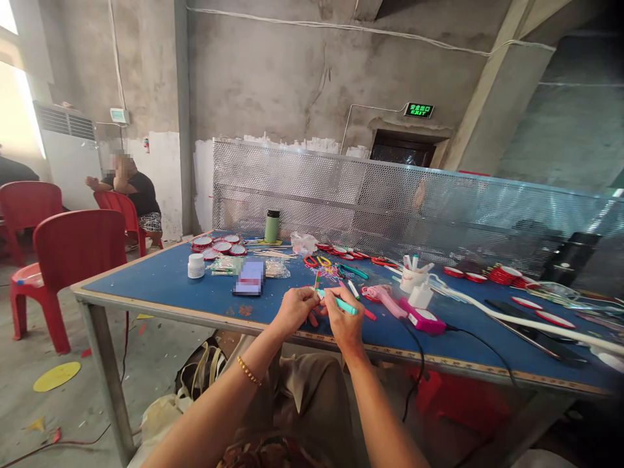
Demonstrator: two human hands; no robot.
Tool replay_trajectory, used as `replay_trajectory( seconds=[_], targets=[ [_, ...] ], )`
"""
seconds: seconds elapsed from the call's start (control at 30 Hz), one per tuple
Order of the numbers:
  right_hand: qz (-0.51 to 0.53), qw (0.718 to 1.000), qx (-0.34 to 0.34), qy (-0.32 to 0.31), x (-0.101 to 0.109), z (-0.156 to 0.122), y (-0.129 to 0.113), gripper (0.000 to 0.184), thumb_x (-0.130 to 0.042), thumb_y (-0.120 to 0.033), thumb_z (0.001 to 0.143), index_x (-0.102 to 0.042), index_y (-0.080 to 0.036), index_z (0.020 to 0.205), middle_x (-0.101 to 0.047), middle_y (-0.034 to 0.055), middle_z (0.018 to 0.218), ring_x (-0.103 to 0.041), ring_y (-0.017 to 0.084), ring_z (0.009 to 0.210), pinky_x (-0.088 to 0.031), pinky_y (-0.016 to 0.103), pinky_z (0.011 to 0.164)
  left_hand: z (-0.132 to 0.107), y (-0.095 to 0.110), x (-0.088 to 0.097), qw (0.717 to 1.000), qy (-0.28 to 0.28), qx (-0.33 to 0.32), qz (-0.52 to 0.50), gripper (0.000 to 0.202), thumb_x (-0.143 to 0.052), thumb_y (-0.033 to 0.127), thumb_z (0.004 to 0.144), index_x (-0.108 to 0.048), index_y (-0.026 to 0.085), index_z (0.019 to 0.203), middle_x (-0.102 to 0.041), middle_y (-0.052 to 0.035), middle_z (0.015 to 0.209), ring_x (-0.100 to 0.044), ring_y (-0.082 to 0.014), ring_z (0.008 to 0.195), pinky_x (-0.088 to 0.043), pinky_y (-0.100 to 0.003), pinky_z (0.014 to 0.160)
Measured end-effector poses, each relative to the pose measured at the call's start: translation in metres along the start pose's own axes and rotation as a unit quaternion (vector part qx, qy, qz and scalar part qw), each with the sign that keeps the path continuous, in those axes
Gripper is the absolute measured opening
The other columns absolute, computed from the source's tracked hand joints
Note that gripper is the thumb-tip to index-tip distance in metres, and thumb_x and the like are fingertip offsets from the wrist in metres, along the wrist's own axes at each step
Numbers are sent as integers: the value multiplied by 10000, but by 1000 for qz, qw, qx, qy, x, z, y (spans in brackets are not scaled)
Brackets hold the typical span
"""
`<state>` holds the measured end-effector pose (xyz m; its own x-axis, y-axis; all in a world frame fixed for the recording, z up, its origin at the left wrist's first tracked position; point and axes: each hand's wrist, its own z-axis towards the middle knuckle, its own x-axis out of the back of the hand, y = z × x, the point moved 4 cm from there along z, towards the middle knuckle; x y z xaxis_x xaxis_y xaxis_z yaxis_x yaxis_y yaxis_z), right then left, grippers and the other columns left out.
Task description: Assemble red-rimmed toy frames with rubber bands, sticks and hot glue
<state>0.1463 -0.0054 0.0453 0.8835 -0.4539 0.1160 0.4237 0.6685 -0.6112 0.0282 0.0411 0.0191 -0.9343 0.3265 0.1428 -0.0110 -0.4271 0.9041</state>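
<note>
Over the front edge of the blue table, my left hand (298,309) pinches a small thin piece with a red and green end (318,279); its exact kind is too small to tell. My right hand (347,328) is closed around a teal marker (347,307), its tip end close to that piece and my left fingers. Just behind my hands lie a white pen with a dark green end (353,290) and a pink marker (369,314). A pink hot glue gun (390,302) rests to the right of my right hand.
A phone (249,278), a white bottle (195,266) and a green flask (272,226) stand or lie left. Pliers (353,271) lie behind my hands. Right are a white cup of pens (410,279), a magenta device (423,318) and cables. A person (141,195) sits far left.
</note>
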Motion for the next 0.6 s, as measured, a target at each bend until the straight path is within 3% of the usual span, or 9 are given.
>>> replay_trajectory(
  seconds=[0.2, 0.6],
  targets=[
    [22, 999, -26, 32, 1, 0, 4, 173, -613, -307, 854, -607, -197, 721, -642, -22, 598, -604, 131, 454, -487, 232, 472, 0, 2, -1, 1000, 2, 8, -11, 273, -526, 370, 836, -589, 141, 702, -686, -31, 671, -614, -99, 422, -322, -156, 385],
    [9, 1000, -9, 4, 0, 0, 2, 180, -584, -281, 862, -590, -203, 700, -624, -22, 593, -602, 133, 470, -479, 234, 478, 0, 1, 0, 1000, 0, 8, 3, 252, -514, 350, 835, -596, 142, 719, -697, -28, 703, -622, -92, 443, -325, -153, 398]
  ],
)
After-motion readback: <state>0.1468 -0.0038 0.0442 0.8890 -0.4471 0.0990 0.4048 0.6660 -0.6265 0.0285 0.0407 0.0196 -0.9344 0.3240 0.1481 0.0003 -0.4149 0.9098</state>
